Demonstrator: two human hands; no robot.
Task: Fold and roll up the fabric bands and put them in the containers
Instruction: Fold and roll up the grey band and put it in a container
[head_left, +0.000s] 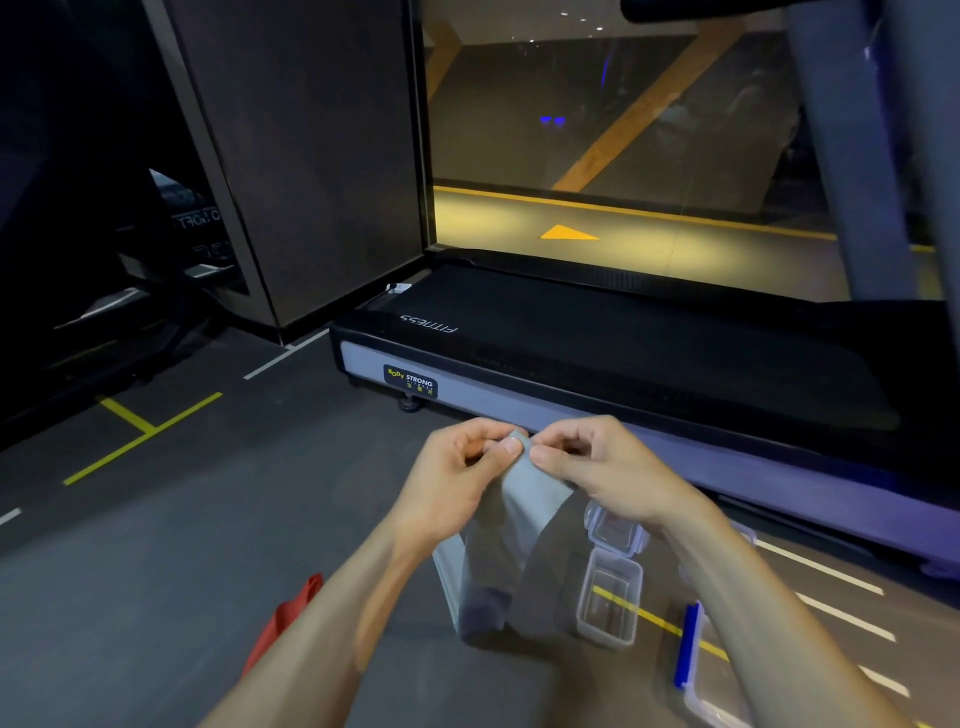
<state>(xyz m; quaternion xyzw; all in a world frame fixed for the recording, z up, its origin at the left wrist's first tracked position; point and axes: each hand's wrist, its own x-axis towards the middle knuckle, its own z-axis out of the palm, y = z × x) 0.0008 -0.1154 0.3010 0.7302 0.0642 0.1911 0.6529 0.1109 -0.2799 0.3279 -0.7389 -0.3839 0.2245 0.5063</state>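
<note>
A grey fabric band hangs in a long loop down to the floor. Its top end is pinched between thumb and fingers of my left hand and of my right hand, close together at chest height. A red fabric band lies on the floor at the lower left, partly hidden by my left forearm. A clear plastic container stands open on the floor right of the grey band, with its clear lid just behind it. Another container with a blue clip shows at the lower right, partly behind my right forearm.
A black treadmill with a grey side rail runs across in front of me. Yellow and white lines mark the dark floor. A dark wall panel and a glass pane stand behind, with more gym equipment at the far left.
</note>
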